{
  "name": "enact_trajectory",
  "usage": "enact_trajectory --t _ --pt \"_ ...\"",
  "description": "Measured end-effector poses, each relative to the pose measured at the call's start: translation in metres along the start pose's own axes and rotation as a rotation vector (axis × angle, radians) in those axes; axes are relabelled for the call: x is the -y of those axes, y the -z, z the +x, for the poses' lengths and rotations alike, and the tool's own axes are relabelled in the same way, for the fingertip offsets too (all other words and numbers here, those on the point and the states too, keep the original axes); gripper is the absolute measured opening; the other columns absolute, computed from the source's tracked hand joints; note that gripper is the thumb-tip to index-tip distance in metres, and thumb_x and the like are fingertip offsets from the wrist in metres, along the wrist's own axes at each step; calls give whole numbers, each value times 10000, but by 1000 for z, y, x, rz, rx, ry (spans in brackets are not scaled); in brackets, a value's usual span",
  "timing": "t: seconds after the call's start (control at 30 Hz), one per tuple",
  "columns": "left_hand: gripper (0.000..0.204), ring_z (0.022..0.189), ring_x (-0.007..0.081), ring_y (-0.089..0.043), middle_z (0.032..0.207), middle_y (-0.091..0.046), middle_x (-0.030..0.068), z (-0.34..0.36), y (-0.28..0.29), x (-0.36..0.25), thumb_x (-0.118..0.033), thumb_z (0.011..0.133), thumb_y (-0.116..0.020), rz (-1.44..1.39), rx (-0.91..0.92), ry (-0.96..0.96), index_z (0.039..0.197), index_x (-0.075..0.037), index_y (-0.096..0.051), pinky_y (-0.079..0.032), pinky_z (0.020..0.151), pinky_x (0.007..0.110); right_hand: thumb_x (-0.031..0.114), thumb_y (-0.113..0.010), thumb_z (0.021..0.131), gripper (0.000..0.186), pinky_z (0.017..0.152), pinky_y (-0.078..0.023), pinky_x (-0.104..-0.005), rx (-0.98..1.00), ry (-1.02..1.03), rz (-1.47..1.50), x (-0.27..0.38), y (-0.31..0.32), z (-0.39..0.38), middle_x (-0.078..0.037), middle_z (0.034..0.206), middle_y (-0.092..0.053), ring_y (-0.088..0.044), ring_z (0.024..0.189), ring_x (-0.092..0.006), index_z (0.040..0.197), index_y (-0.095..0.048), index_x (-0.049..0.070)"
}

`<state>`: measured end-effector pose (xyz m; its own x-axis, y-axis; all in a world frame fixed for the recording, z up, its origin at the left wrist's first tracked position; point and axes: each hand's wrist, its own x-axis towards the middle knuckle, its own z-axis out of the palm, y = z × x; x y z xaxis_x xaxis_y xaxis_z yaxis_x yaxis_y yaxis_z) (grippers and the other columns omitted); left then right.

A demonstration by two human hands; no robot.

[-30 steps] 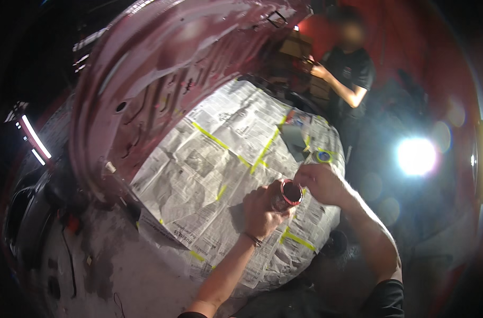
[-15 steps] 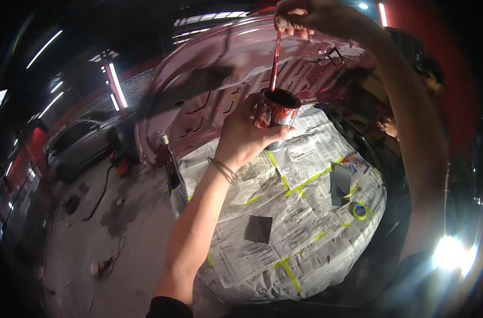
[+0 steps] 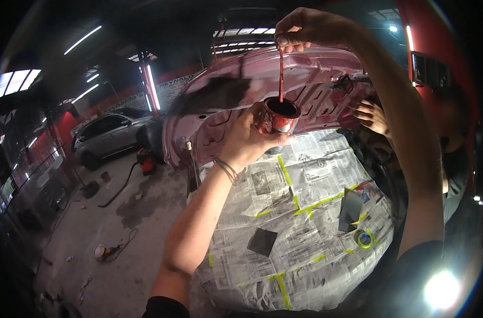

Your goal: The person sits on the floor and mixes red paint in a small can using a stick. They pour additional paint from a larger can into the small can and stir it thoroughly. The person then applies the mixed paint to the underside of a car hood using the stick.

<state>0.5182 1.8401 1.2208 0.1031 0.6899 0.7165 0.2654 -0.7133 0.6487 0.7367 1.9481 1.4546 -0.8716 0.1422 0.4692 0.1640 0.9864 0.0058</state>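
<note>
Left hand point(image 3: 249, 140) wraps red can point(image 3: 276, 117); right hand point(image 3: 305, 29) pinches stir stick point(image 3: 281, 74); paint, probably wet, may drip onto newspaper point(image 3: 305, 222).

The lower end of the thin red-coated stirring stick point(image 3: 281, 74) disappears inside the small red metal paint can point(image 3: 277, 117). A co-worker's hand point(image 3: 372, 116) at right of centre partly hides behind the raised pink car bonnet point(image 3: 315, 85), their body lost in dark blur.

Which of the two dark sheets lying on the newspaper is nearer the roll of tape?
The dark sheet on the right, just above the tape roll. The other dark sheet lies farther left, mid-newspaper.
</note>
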Motion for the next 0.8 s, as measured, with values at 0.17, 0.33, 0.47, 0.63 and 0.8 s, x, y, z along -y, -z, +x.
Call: enact_trajectory --t 0.17,0.33,0.47,0.63,0.8 --pt "747 1147 146 -694 1297 -714 67 5 -4 15 -106 756 -1003 76 -1 33 1384 -2 -613 -582 1052 330 354 -663 1091 284 833 -597 -347 -22 33 -91 7 17 -5 -34 1061 -793 -721 938 -168 1152 -805 117" --pt "776 1196 158 -674 1346 -695 75 2 -9 17 -89 754 -999 -62 -35 30 1418 -8 -605 -562 1073 334 369 -663 1088 296 876 -622 -368 -37 -237 -106 48 24 -16 -45 1144 -814 -754 1021 -192 1210 -817 148" --pt "782 1197 162 -675 1348 -695 76 0 -11 9 -96 753 -1002 -77 -34 26 1421 -10 -606 -543 1089 337 385 -661 1088 294 875 -622 -360 -37 -65 -188 38 28 -13 -61 1154 -813 -756 1053 -179 1231 -816 180" --pt "790 1177 145 -670 1303 -712 62 -35 -4 -9 -147 754 -1007 -77 -8 98 1420 -3 -607 -533 1068 321 231 -763 1038 164 744 -565 -307 -76 93 86 38 -36 -30 -6 893 -758 -681 825 -97 1046 -797 71" --pt "824 1195 138 -635 1291 -713 27 -161 23 15 -231 722 -1006 124 4 497 1450 -93 -644 -509 1050 340 65 -747 916 110 751 -591 -409 -196 293 111 75 -212 -90 -63 894 -758 -753 860 -287 980 -808 130"
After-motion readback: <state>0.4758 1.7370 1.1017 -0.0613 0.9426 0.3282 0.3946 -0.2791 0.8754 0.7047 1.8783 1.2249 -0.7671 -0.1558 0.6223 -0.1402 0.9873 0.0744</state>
